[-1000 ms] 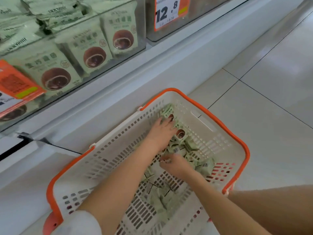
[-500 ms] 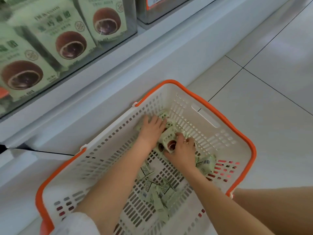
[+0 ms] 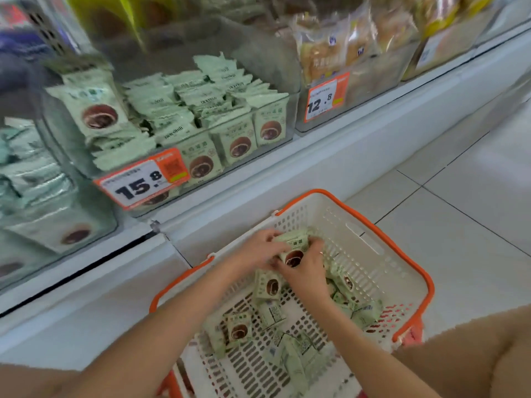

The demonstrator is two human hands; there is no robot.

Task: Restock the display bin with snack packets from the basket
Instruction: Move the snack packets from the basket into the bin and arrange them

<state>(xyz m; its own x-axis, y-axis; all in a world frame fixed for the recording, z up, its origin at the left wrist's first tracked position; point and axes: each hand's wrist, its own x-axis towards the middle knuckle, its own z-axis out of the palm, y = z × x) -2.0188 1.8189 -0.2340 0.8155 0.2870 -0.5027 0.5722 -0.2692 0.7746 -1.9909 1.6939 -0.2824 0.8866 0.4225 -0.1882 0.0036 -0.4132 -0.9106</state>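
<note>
A white basket (image 3: 370, 225) with an orange rim stands on the floor against the shelf base. Several pale green snack packets (image 3: 238, 328) with a brown round picture lie loose inside it. My left hand (image 3: 255, 249) and my right hand (image 3: 307, 268) are both inside the basket, closed together around a bunch of green packets (image 3: 296, 248) held just above the basket floor. Above, a clear display bin (image 3: 178, 130) holds many of the same green packets, with a 15.8 price tag (image 3: 140, 182) on its front.
A second clear bin (image 3: 353, 90) to the right holds bread packs and carries a 12.8 tag (image 3: 326, 97). Another bin (image 3: 48, 214) of packets stands at the left. White tiled floor (image 3: 465, 214) lies to the right. My knee (image 3: 471, 351) is at the lower right.
My hands came together around a bunch of packets and lifted them slightly in the basket. The camera tilted up, bringing the display bins and price tags into view.
</note>
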